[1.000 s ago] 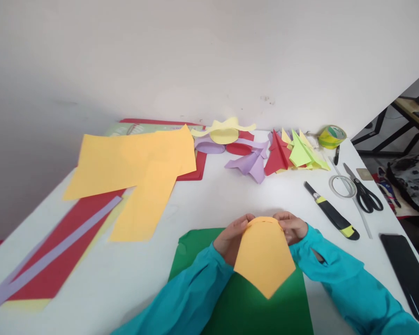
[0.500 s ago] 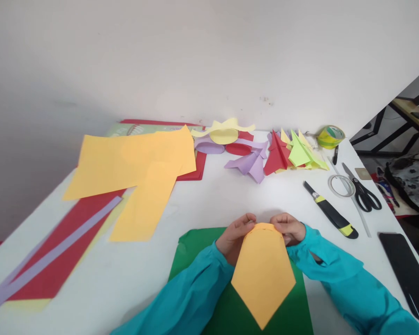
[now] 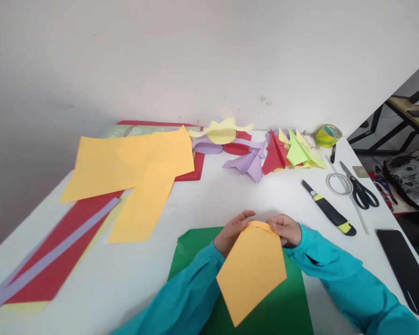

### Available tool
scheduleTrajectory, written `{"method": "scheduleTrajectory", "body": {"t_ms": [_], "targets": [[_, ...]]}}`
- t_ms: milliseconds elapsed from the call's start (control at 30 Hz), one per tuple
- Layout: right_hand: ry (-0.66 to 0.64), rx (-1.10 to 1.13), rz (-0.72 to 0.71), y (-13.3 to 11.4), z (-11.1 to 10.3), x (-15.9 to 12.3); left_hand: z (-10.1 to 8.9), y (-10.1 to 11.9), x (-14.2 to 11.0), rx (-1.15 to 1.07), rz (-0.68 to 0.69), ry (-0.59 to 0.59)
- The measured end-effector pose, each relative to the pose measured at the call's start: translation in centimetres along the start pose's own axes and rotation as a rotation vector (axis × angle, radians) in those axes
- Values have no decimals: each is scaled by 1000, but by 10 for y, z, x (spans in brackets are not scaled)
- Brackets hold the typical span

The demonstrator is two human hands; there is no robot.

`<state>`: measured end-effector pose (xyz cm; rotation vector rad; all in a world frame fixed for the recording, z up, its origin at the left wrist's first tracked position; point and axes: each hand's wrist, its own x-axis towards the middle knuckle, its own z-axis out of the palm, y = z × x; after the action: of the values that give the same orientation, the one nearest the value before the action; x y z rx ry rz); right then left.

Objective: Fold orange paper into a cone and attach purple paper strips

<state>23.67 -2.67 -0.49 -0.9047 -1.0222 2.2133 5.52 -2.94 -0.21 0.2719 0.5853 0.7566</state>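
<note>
An orange sheet of paper (image 3: 252, 274), with a narrow folded band along its top edge and a point at its lower end, is held up between my hands. My left hand (image 3: 230, 232) grips the top left corner, thumb in front and index finger stretched past the edge. At the top right, my right hand (image 3: 285, 230) pinches the folded band with curled fingers. Under the paper lies a green sheet (image 3: 188, 249) on the white table, partly covered by my sleeves and the orange paper.
Orange sheets (image 3: 125, 163) and a red sheet (image 3: 66, 251) with a purple strip (image 3: 61, 253) lie left. Folded paper planes (image 3: 275, 153) stand at the back. A box cutter (image 3: 330, 209), scissors (image 3: 361, 190), tape roll (image 3: 339, 184) and phone (image 3: 403, 270) are right.
The orange paper has tilted, its lower point swinging to the left. Both hands still hold its top edge and have shifted slightly left in view.
</note>
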Motion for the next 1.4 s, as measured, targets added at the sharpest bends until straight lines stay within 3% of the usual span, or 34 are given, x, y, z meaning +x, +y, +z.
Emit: {"method": "scheduleTrajectory", "body": {"t_ms": [400, 567, 767, 1100, 1267, 1400], "targets": [[141, -30, 30, 3, -1, 1, 2, -9, 1, 11, 21, -14], [91, -23, -2, -1, -2, 2, 5, -17, 3, 79, 22, -14], [-6, 51, 107, -1, -4, 0, 6, -21, 5, 143, 28, -6], [15, 74, 34, -3, 4, -1, 7, -21, 7, 126, 27, 18], [84, 98, 102, -6, 3, -1, 7, -19, 7, 96, 43, 32], [34, 37, 113, -8, 4, -6, 8, -21, 7, 117, 36, 8]]}}
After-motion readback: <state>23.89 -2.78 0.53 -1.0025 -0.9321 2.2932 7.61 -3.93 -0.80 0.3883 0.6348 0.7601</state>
